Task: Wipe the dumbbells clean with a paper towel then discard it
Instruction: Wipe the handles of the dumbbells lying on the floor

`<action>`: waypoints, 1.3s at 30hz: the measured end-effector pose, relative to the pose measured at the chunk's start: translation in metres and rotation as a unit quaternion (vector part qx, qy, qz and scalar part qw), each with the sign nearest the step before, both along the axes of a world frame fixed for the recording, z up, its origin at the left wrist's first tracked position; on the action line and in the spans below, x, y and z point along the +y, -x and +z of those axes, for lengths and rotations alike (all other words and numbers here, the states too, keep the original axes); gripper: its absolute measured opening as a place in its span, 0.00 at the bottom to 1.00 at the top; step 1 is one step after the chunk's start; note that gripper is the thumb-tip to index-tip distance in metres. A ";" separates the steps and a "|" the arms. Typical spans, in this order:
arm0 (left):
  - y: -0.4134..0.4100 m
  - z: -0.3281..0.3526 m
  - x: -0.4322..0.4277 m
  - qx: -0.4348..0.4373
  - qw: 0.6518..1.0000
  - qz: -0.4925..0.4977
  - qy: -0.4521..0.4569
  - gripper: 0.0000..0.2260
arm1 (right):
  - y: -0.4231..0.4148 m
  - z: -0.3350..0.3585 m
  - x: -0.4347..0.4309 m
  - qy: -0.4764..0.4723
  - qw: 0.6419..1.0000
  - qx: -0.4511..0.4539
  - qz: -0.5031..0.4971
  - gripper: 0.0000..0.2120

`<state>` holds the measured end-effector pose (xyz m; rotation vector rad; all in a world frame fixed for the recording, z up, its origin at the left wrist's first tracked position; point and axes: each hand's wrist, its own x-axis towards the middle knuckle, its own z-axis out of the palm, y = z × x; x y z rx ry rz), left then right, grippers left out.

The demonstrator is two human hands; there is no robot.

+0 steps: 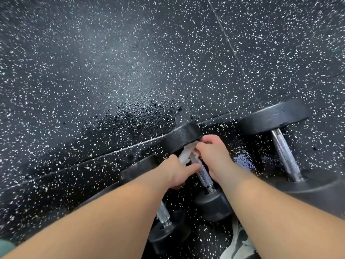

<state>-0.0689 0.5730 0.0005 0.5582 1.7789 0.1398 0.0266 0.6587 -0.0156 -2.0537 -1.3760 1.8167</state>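
Three black dumbbells with knurled steel handles lie side by side on the floor. The middle dumbbell point(202, 172) has a white paper towel point(187, 153) wrapped round the far end of its handle. My left hand point(176, 172) pinches the towel from the left, thumb lying across the handle. My right hand point(212, 154) grips the towel from the right, fingers curled against the far head. The left dumbbell point(164, 215) lies partly under my left forearm. The large right dumbbell point(284, 152) lies apart, untouched.
The black rubber floor point(130, 62) speckled white fills the view, with tile seams running across. A wet-looking patch shines beyond the dumbbells and between the middle and right ones. Pale green-white cloth point(238, 245) shows at the bottom edge.
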 end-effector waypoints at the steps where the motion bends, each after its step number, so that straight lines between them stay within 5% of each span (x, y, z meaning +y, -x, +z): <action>1: 0.003 0.005 0.000 -0.025 0.999 0.004 0.027 0.27 | -0.001 0.003 -0.002 -0.025 0.999 -0.036 0.029 0.11; 5: 0.021 0.023 0.002 -0.060 0.993 -0.014 0.103 0.20 | -0.001 0.004 -0.005 -0.106 0.981 -0.120 0.114 0.09; 8: 0.030 0.037 0.012 -0.013 0.997 -0.006 0.080 0.13 | 0.004 0.005 -0.008 -0.129 0.966 -0.154 0.162 0.11; 11: 0.035 0.051 0.023 0.095 0.995 0.000 -0.027 0.13 | 0.010 0.007 -0.015 -0.117 0.953 -0.168 0.223 0.11; 14: 0.037 0.055 0.031 0.232 0.958 0.003 -0.170 0.12 | 0.011 0.006 -0.020 -0.110 0.934 -0.166 0.298 0.15; 19: 0.037 0.026 0.048 0.295 0.912 -0.050 -0.280 0.10 | 0.011 0.006 -0.023 -0.107 0.916 -0.183 0.341 0.20; 30: 0.037 -0.014 0.075 0.224 0.952 -0.041 -0.204 0.16 | 0.021 -0.008 -0.026 -0.092 0.922 -0.195 0.323 0.20; 39: 0.039 -0.018 0.064 0.228 0.950 0.006 -0.215 0.19 | 0.002 -0.007 0.008 0.113 0.958 -0.050 0.261 0.16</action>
